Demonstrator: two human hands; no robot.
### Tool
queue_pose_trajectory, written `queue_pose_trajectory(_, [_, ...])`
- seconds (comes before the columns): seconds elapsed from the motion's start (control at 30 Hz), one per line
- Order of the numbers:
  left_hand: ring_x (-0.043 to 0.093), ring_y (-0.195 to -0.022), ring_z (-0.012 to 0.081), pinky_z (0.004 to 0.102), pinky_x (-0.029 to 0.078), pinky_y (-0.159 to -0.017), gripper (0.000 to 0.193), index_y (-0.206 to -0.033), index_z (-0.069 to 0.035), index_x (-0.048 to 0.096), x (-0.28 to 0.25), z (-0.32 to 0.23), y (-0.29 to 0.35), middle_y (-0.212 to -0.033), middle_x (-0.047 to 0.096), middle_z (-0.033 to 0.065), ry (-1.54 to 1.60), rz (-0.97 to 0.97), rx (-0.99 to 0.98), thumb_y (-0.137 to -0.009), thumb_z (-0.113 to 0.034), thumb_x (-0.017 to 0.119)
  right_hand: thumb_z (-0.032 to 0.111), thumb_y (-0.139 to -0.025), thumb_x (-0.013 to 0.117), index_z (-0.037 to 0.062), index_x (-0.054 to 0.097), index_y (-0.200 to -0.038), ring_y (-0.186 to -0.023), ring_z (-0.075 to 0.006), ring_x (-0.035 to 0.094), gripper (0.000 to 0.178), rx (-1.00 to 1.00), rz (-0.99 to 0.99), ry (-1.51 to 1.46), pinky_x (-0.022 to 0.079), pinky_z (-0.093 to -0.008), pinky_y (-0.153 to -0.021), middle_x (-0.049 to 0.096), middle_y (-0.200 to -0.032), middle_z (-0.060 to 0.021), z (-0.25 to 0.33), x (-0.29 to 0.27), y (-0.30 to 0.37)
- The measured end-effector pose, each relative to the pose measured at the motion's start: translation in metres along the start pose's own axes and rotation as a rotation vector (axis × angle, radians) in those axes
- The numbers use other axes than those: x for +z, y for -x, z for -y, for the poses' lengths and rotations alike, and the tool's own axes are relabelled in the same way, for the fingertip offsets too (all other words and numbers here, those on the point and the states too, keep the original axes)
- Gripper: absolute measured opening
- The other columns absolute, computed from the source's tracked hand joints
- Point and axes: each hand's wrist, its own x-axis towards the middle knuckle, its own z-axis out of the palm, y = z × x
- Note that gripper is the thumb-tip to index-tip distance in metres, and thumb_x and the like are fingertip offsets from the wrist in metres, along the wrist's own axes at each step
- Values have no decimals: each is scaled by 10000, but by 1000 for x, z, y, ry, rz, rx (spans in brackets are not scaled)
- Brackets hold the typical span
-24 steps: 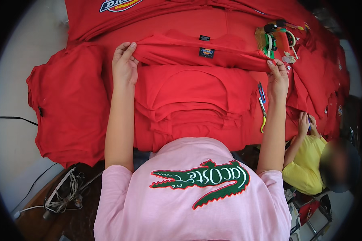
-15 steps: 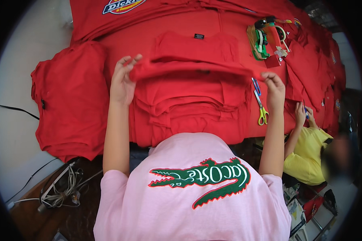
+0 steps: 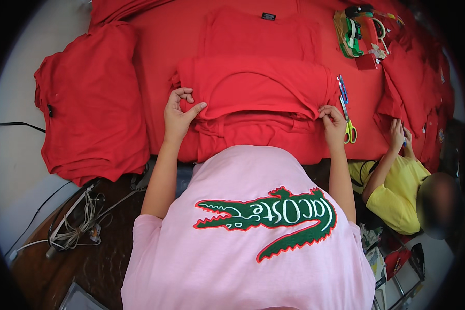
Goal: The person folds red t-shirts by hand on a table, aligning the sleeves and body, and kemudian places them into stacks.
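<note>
The left hand [image 3: 180,114] is loosely open, thumb touching the red shirt [image 3: 266,85] atop the folded stack [image 3: 232,135], and the shirt's near edge is pinched by the right hand [image 3: 334,124]. Both sides are best drawn level (lest creases form). The dark label [image 3: 268,16] cannot be read; the green patch [image 3: 279,207] is lettered in white.

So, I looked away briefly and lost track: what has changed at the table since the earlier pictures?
The red shirt, stretched between both hands earlier, has come toward the person and lies over the stack of red shirts. The hands moved closer together; the left hand loosened its pinch, while the right hand still pinches the edge. The yellow-handled scissors and green tape dispenser stayed put.
</note>
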Motion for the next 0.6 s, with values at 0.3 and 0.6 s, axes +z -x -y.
queue_pose_trajectory(0.3, [555, -919, 129, 268, 490, -908, 556, -1206, -31, 620, 0, 2, 0, -998, 589, 21, -88, -14, -13, -738, -31, 920, -106, -927, 505, -28, 676, -870, -877, -176, 689, 197, 209, 27, -263, 545, -292, -843, 715, -915, -96, -24, -21, -24])
queue_pose_trajectory(0.6, [645, -1104, 249, 359, 517, -930, 601, -1228, -52, 663, 3, -73, -104, -1295, 642, 94, -617, -61, 246, -718, -197, 946, 122, -1012, 665, -11, 666, -1222, -927, -124, 656, 249, 111, -254, -111, 513, -256, -811, 709, -1072, -84, -4, -23, -185])
